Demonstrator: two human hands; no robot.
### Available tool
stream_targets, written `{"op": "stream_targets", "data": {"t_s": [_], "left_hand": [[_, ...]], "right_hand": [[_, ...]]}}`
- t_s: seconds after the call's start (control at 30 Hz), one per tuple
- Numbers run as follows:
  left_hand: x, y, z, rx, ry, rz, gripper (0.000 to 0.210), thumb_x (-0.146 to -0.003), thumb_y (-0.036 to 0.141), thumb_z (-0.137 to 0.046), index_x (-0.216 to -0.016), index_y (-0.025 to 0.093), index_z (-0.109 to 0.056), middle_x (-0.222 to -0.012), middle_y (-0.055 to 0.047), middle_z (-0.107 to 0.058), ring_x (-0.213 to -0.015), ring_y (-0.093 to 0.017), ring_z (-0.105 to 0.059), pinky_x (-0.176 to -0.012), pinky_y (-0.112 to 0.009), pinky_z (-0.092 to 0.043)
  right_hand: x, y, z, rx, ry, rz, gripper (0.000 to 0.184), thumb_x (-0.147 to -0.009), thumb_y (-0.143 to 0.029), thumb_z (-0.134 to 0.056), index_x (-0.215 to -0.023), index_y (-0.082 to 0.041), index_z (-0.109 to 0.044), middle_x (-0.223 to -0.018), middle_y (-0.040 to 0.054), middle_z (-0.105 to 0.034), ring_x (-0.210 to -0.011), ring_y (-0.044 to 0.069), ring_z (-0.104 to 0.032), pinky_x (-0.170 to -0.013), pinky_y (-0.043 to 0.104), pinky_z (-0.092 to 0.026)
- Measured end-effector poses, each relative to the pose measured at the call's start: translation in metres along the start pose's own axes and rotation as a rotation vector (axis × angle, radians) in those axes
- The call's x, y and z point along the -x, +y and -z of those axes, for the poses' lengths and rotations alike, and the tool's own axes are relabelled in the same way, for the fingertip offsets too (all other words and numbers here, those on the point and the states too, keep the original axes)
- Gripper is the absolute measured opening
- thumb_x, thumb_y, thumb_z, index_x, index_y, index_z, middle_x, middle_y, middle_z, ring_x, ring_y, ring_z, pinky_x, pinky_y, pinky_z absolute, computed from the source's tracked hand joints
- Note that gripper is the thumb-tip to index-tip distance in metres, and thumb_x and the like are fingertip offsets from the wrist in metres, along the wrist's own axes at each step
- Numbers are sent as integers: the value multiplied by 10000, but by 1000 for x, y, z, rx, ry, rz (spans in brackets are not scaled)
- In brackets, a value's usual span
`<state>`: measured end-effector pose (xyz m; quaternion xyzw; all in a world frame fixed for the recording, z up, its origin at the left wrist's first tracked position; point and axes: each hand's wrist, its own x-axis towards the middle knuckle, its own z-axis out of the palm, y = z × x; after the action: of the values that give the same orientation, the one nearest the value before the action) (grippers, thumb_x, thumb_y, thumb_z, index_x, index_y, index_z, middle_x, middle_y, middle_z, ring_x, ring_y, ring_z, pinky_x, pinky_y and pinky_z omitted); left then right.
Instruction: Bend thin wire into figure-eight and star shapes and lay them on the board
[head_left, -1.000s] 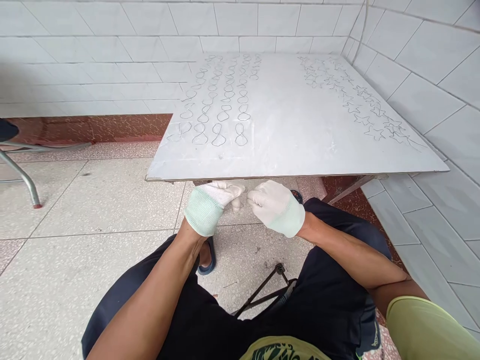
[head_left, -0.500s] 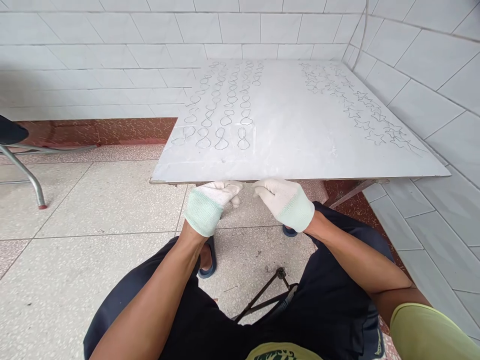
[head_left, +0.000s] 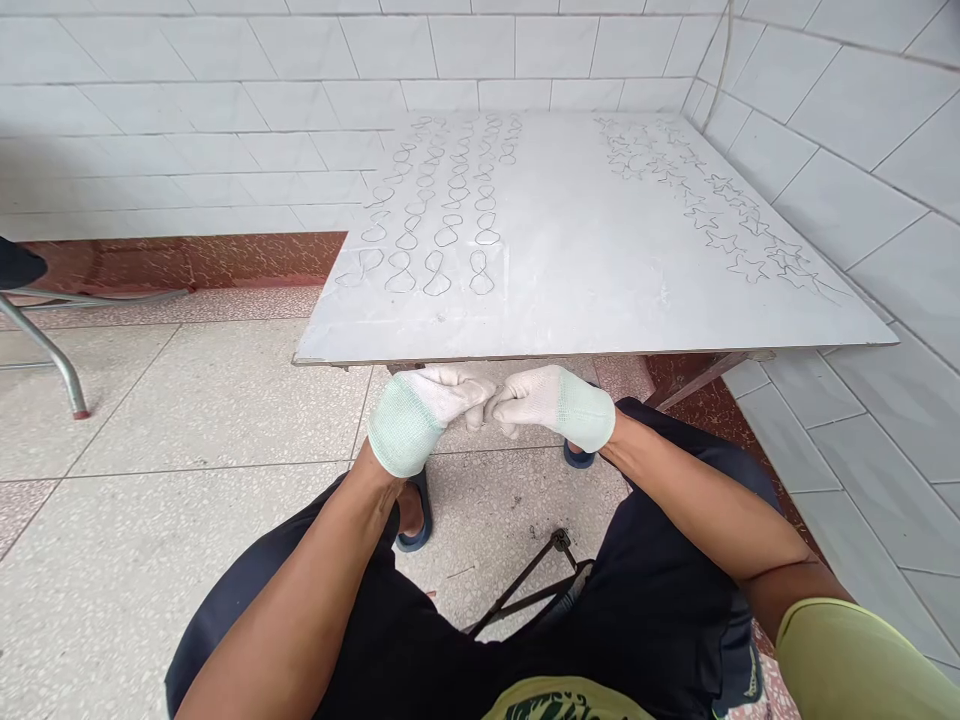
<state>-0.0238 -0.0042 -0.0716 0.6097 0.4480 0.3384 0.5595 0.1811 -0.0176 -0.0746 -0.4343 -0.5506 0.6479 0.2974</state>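
My left hand (head_left: pixel 442 395) and my right hand (head_left: pixel 534 395), both in white gloves with pale green cuffs, meet just below the front edge of a white tabletop (head_left: pixel 585 300). The fingers of each are pinched closed, and their tips touch or nearly touch. Whatever lies between them is too small or hidden to make out. Thin wire figure-eight shapes (head_left: pixel 481 272) lie in rows on the left of the tabletop. On its right side are several wire star shapes (head_left: pixel 748 268), some overlapping.
White tiled walls (head_left: pixel 472 45) border the table behind and to the right. A metal stool leg (head_left: pixel 64 365) stands at the far left on the speckled floor (head_left: pixel 187 540). Between my knees is a dark folding frame (head_left: pixel 517 590).
My right hand has moved left and slightly down, turning inward, so its fingertips now meet those of my left hand. The view has shifted slightly. The wire shapes stay put.
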Motion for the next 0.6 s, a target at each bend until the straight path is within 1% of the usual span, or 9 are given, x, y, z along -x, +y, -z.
{"op": "stream_targets", "data": {"t_s": [0.07,0.13,0.27,0.33,0.4,0.47,0.53,0.6], "left_hand": [[0,2,1,-30,-10,28,406,-769,485,-857,-534,199,-690,-567,-28,-656,-610,-159,-568,-609,-306,-447],[1,4,2,-58,-26,64,400,-729,501,-877,-545,198,-692,-568,-26,-654,-613,-160,-568,-612,-305,-453],[3,4,3,-90,-43,98,324,-712,487,-875,-631,199,-749,-569,-21,-656,-574,-154,-553,-570,-297,-442],[3,3,4,-89,-42,90,289,-719,473,-867,-688,199,-782,-569,-25,-663,-554,-160,-551,-544,-299,-435],[3,3,6,-81,-31,81,276,-731,467,-857,-706,201,-790,-571,-33,-670,-550,-179,-576,-531,-310,-449],[1,3,8,-62,-4,62,274,-758,464,-836,-689,204,-780,-584,-40,-683,-553,-196,-607,-535,-324,-475],[-1,5,12,-45,42,28,276,-784,455,-815,-674,206,-766,-593,-44,-691,-561,-201,-623,-557,-332,-501],[-2,9,15,-39,98,-22,273,-798,445,-803,-673,206,-761,-601,-44,-698,-587,-199,-635,-603,-334,-527]], "right_hand": [[-3,4,1,-77,-38,-13,96,-769,-216,-751,-696,-178,-702,-594,-28,-683,-572,122,-620,-615,267,-526],[-6,6,1,-108,-60,-60,127,-752,-180,-745,-652,-179,-667,-558,-29,-662,-538,115,-597,-591,264,-516],[-10,7,1,-68,-83,-195,213,-759,-111,-701,-585,-187,-605,-497,-38,-623,-487,95,-546,-557,243,-478],[-10,6,1,-34,-83,-199,231,-791,-115,-692,-590,-188,-605,-498,-39,-620,-493,95,-550,-565,242,-475],[-6,2,2,28,-58,-122,213,-840,-154,-700,-637,-184,-642,-553,-32,-659,-546,107,-603,-614,252,-505],[0,-4,5,171,-31,3,213,-912,-222,-686,-704,-182,-695,-661,-16,-727,-648,123,-676,-707,265,-539],[8,-13,7,345,-11,121,282,-991,-283,-626,-747,-185,-728,-774,1,-778,-753,133,-721,-795,270,-547],[15,-23,6,439,38,185,351,-1046,-308,-550,-777,-185,-738,-830,15,-798,-796,141,-736,-830,276,-546]]}}
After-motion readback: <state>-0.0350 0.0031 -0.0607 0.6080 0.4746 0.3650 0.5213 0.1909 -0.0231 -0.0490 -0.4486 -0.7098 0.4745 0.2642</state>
